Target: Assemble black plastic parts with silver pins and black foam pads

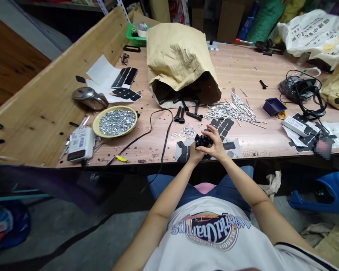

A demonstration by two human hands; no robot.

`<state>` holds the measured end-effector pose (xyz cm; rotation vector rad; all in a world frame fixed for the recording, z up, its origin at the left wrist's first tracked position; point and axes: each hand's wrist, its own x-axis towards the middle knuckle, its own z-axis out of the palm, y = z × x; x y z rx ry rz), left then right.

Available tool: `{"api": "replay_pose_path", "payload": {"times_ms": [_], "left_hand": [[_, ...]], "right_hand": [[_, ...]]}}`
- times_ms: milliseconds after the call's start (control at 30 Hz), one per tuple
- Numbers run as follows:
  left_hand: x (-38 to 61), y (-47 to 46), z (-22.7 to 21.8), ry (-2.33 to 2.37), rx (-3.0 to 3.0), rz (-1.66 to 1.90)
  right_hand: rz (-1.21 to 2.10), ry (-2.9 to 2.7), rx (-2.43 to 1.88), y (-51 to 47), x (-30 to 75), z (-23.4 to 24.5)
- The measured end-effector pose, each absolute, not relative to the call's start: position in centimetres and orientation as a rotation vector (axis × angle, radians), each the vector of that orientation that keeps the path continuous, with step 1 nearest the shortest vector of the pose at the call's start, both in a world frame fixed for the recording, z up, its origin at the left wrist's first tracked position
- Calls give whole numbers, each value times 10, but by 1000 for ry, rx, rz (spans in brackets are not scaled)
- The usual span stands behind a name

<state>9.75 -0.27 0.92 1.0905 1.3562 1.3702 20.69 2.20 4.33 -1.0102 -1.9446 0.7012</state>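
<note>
Wooden workbench (243, 67), plank side wall (45, 101), grey concrete floor (73, 233), dim shelving behind

Small black plastic part (203, 141) — held above table edge, over black pads — details unclear.

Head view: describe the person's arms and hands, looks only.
The left hand and right hand are bare: no gloves, and no ring, watch or bracelet shows. Forearms are uncovered. The white T-shirt carries a printed logo; a dark-trimmed short sleeve shows at the right arm.
</note>
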Motion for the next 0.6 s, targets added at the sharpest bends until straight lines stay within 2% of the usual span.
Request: {"api": "replay_pose_path", "payload": {"times_ms": [200, 267, 433, 600], "left_hand": [[88, 4, 15, 1469, 1256, 1295], [87, 4, 20, 1434, 1184, 1366], [87, -2, 33, 1323, 916, 1568], [93, -6, 39, 1180, 932, 1491]], "right_hand": [[705, -1983, -1077, 22, 206, 28], [596, -1936, -1177, 39, 221, 26], [91, -1513, -1597, 106, 297, 19], [93, -1672, -1619, 151, 328, 14]]}}
